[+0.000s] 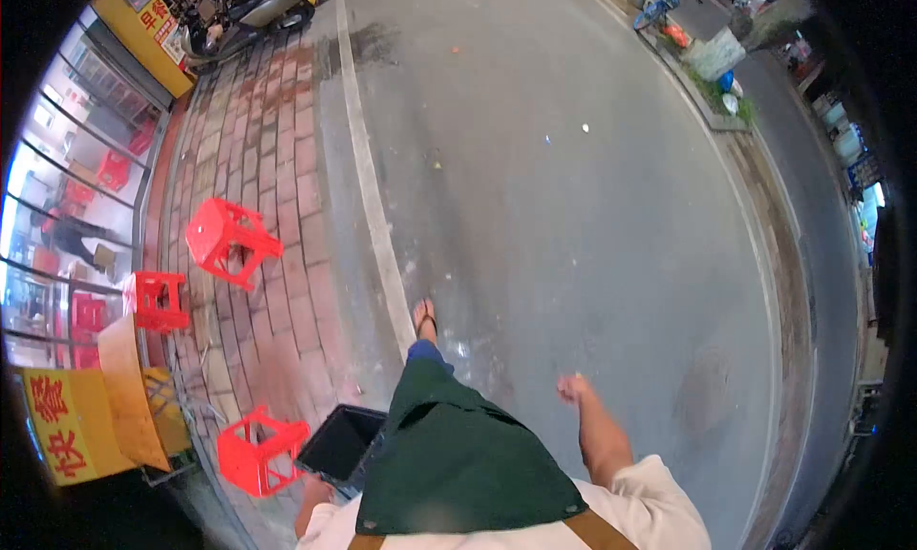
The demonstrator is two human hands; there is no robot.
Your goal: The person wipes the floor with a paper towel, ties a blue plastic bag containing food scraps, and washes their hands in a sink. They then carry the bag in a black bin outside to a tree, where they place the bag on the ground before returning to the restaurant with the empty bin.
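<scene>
At the lower left, my left hand (317,491) is at the near edge of a black bin (342,443), gripping it beside my body. The bin is tilted and its dark inside shows, but the contents cannot be made out. My right hand (573,389) hangs out to the right over the grey pavement, its fingers curled in with nothing visible in them. A dark green apron (458,464) covers my front, and one sandalled foot (425,313) shows ahead of it.
Red plastic stools (232,240) stand on the brick paving (277,168) at the left, one of them (260,453) close to the bin. Yellow signs (62,426) and a glass shopfront (76,187) line that side. Scooters (253,15) are parked ahead. A curb (712,111) runs along the right.
</scene>
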